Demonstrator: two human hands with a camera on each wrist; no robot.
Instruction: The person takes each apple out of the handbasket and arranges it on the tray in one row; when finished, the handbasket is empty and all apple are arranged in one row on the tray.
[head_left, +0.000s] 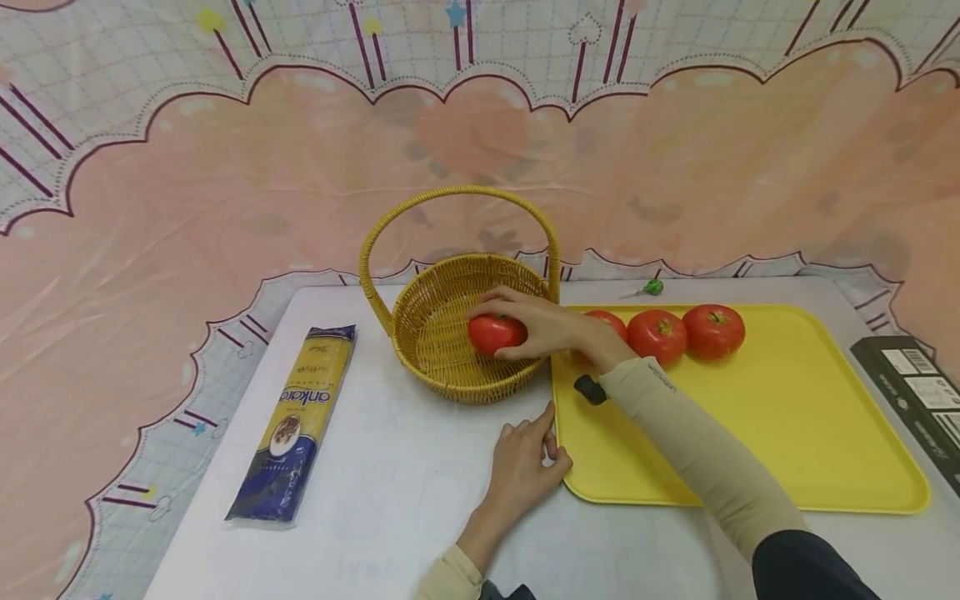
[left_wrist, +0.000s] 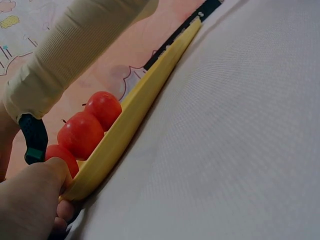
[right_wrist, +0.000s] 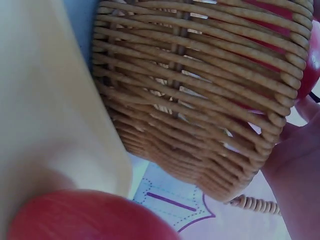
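My right hand (head_left: pixel 543 323) grips a red tomato (head_left: pixel 495 333) inside the yellow woven basket (head_left: pixel 420 367), over its right side. The basket's tall handle arches up behind it. In the right wrist view, the basket's woven wall (right_wrist: pixel 200 85) covers part of that tomato (right_wrist: pixel 314 65). Down at the near left corner of the yellow tray (head_left: pixel 787 417), my left hand (head_left: pixel 522 467) pinches the rim. The left wrist view has its thumb (left_wrist: pixel 45 180) on top and fingertips under the edge. Tomatoes (head_left: pixel 714 331) stand in a row along the tray's far left side, one partly behind my right wrist.
A blue and yellow ankara packet (head_left: pixel 292 425) lies left of the basket. Behind the tray is a small green-topped item (head_left: pixel 653 287) with a white stick. A black box (head_left: pixel 911 392) with white labels sits at the right. Patterned cloth hangs behind the white table (head_left: pixel 390 517).
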